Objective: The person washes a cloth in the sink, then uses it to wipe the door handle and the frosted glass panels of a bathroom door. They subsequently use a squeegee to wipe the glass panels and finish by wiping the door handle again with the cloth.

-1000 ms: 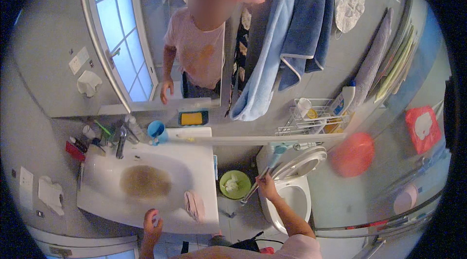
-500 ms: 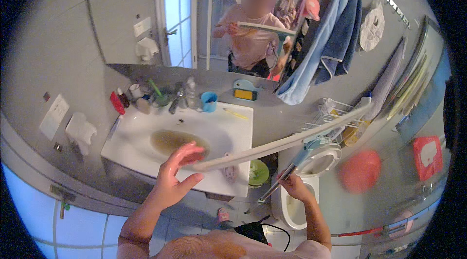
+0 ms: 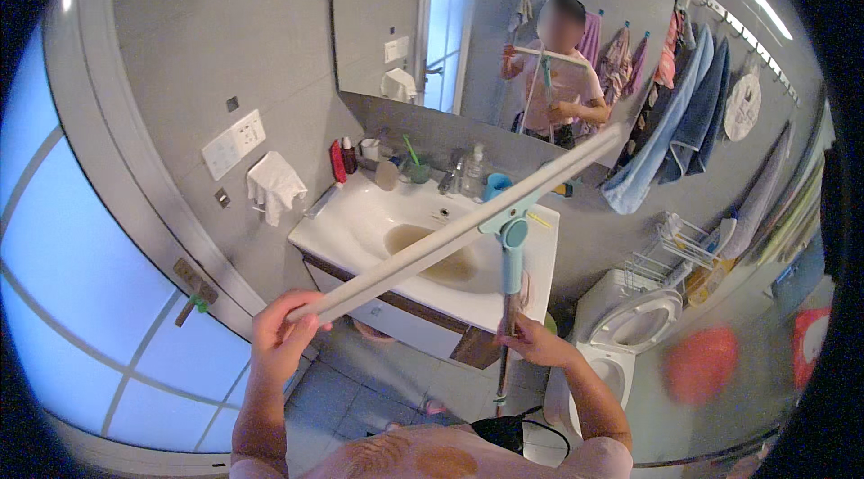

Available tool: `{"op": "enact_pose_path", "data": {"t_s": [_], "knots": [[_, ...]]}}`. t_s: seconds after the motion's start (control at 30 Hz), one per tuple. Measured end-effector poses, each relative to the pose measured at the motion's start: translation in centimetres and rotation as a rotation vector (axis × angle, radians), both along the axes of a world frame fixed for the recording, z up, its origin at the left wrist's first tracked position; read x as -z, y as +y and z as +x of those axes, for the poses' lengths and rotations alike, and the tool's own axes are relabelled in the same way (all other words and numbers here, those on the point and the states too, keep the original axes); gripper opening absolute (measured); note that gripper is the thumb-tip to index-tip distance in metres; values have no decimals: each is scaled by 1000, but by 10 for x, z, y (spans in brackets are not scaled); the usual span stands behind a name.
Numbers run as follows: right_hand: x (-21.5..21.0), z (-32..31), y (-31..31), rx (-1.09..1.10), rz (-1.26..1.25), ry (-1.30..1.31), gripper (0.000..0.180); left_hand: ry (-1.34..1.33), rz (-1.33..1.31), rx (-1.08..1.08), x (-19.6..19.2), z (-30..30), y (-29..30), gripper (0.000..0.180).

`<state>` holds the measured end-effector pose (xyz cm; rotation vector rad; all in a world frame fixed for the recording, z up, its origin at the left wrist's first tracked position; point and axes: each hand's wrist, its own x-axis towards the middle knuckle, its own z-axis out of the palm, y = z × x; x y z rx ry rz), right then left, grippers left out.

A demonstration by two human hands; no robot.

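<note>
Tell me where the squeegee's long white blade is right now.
Head view, centre: the white blade slants above the sink, its lower end in the left hand.

Red bottle (image 3: pixel 337 160) & clear bottle (image 3: pixel 472 168) at back of sink (image 3: pixel 360 222).

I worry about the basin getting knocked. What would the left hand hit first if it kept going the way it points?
Probably the white sink's front edge, ahead of the left hand gripping the long squeegee blade; depth is unclear.
</note>
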<state>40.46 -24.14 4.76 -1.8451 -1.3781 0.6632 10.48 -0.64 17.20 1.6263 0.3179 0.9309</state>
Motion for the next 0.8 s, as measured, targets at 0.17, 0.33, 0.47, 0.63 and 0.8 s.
{"op": "enact_pose_path", "data": {"t_s": [0.17,0.33,0.47,0.63,0.8], "knots": [[18,-40,83,-139,-18,127,18,-112,370,-14,-12,-50,-28,46],[35,-94,153,-179,90,260,23,-43,702,117,-55,-40,-78,55],[30,-134,178,-331,74,717,18,-53,779,-3,-52,-31,-74,36],[16,-126,178,-728,-94,807,21,-180,443,-578,-21,-30,-26,21],[14,-136,183,-934,-209,779,27,-120,107,-363,-11,-35,-22,22]]}}
